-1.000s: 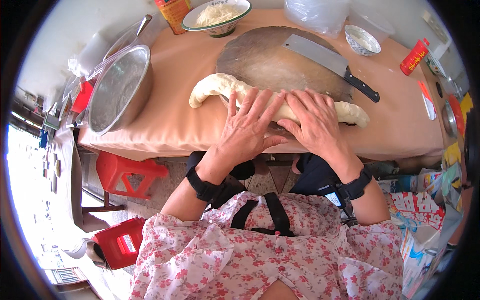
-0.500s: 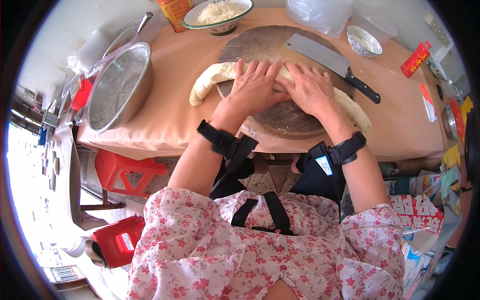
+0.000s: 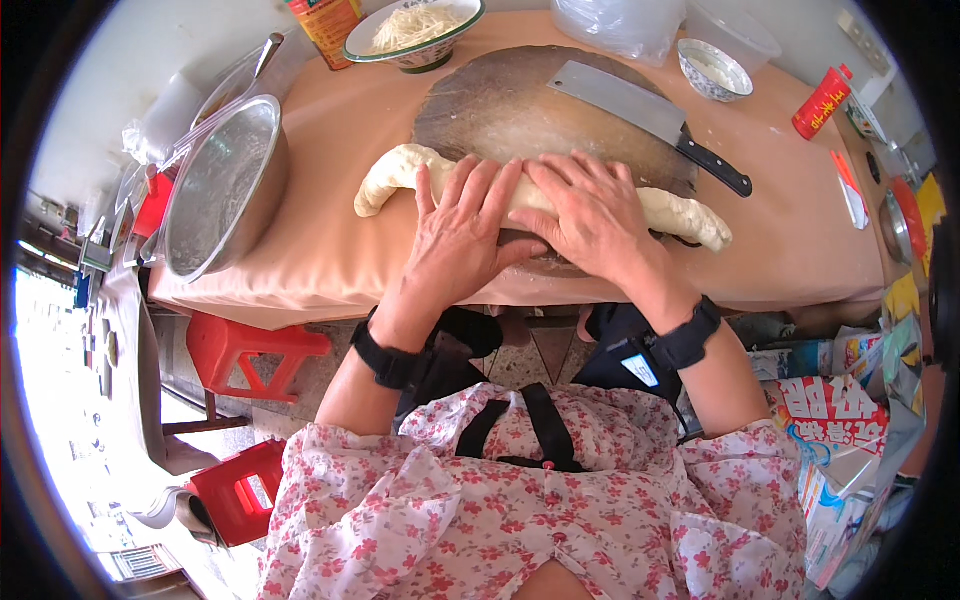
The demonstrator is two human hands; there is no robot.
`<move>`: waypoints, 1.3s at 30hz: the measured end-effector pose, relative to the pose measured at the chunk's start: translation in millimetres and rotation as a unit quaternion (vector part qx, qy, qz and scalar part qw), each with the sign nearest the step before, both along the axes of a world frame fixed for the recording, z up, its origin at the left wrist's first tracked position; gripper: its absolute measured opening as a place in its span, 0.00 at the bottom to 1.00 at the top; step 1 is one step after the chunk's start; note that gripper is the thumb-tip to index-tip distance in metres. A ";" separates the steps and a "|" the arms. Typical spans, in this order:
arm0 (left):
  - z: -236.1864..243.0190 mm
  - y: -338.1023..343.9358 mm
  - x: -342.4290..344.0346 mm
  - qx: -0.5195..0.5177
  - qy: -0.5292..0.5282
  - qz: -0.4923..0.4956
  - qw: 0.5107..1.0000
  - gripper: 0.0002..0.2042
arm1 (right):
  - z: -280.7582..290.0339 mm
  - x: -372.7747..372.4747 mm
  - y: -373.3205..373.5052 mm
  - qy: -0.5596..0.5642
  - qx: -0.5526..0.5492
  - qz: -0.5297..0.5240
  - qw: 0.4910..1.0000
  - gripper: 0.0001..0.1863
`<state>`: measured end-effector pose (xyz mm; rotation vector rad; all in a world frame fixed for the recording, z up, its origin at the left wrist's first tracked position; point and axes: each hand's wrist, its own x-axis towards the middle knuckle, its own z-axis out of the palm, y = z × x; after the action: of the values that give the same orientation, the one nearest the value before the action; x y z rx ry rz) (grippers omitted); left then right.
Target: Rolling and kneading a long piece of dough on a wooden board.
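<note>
A thick pale rope of dough (image 3: 685,214) lies from left to right across the near part of a round wooden chopping board (image 3: 500,112). Both its ends reach past the board's sides, and the middle is partly covered by my hands. My left hand (image 3: 460,222) rests on the dough, left of centre, its fingers stretched out flat. Beside it my right hand (image 3: 592,218) presses on the dough in the same way, the thumbs close together. Farther back on the board lies a cleaver (image 3: 618,100), its black handle pointing to the right.
At the left stands a large metal basin (image 3: 222,190). Along the back are a bowl of pale shreds (image 3: 415,35), an orange-labelled container (image 3: 328,28), a plastic bag (image 3: 618,30) and a small bowl of white powder (image 3: 714,70). A red bottle (image 3: 822,102) stands at right. Red stools (image 3: 250,350) are below.
Both hands have come toward me, and the dough rope has rolled with them to the board's near side. More of the board shows behind it. The view has shifted slightly.
</note>
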<state>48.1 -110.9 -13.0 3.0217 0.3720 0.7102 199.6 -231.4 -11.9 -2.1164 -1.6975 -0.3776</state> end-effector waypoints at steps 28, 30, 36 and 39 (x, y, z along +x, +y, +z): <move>6.0 58.4 -4.9 -0.015 0.023 0.024 0.999 0.29 | 5.6 29.9 -29.0 -0.036 -0.015 -0.046 0.998 0.30; 6.8 71.9 5.8 -0.017 0.039 0.037 0.998 0.29 | 8.3 37.3 -11.8 -0.023 -0.033 -0.059 0.997 0.30; 19.6 80.8 25.8 -0.061 0.113 0.076 0.989 0.32 | 7.2 57.8 4.3 0.013 -0.056 -0.061 0.996 0.31; 26.2 76.5 23.0 -0.047 0.155 0.083 0.983 0.36 | 6.5 68.4 -8.7 0.008 -0.052 -0.071 0.996 0.31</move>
<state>71.0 -34.4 13.2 3.0344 0.6511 0.2148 268.1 -240.1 -5.4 -2.3169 -1.5939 -0.3197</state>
